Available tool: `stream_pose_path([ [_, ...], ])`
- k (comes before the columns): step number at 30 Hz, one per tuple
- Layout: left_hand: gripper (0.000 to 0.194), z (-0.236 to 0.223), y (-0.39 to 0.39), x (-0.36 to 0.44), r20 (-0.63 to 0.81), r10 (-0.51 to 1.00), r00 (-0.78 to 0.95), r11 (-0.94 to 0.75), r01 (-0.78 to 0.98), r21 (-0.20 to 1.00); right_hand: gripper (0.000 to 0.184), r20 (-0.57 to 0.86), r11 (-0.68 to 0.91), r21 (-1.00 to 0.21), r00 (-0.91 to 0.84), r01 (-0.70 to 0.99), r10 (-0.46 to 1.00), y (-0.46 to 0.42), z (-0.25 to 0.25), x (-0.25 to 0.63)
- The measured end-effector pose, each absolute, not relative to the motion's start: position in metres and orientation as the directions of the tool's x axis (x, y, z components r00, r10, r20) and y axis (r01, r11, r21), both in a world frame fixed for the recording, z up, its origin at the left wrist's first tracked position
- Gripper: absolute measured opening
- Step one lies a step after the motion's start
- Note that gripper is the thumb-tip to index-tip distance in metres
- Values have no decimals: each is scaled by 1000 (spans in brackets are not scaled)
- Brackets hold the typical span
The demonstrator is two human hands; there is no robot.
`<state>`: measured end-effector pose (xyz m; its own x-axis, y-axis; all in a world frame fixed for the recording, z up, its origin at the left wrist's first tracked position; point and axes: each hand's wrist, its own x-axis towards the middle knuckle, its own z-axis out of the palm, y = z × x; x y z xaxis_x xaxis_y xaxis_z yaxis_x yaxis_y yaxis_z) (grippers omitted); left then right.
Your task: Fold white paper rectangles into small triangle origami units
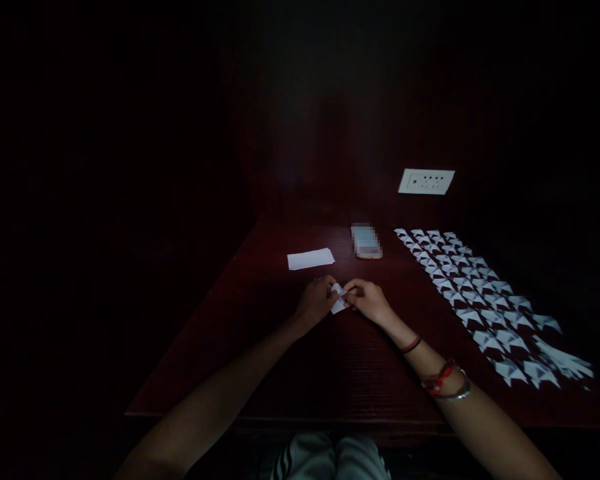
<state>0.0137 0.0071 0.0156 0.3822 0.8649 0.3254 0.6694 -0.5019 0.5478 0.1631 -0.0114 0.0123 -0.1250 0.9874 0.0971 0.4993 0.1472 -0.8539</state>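
Between my two hands is a small piece of folded white paper (338,307), low over the dark red table or resting on it. My left hand (319,295) pinches its left side, the fingers bent and closed. From the other side my right hand (367,299) grips the right edge with thumb and fingertips. The fingers hide part of the folds. Just beyond my left hand lies a short stack of white paper strips (311,259).
A phone (367,241) with a blurred screen lies behind my hands. Rows of folded white paper shapes (463,283) cover the table's right side, with a loose bundle of white strips (563,358) near the front. A socket panel (426,181) is on the back wall.
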Motion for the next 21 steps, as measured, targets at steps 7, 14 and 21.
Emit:
stream_pose_path([
  [7,13,16,8,12,366,851,377,-522,680,514,8,143,198,-821,-144,536,979,-13,15,164],
  [14,13,17,7,12,389,821,417,-569,650,505,10,165,226,-768,-155,600,974,-15,17,165],
  [21,11,16,8,13,385,807,449,-591,619,518,10,161,227,-756,-161,614,974,-17,21,163],
])
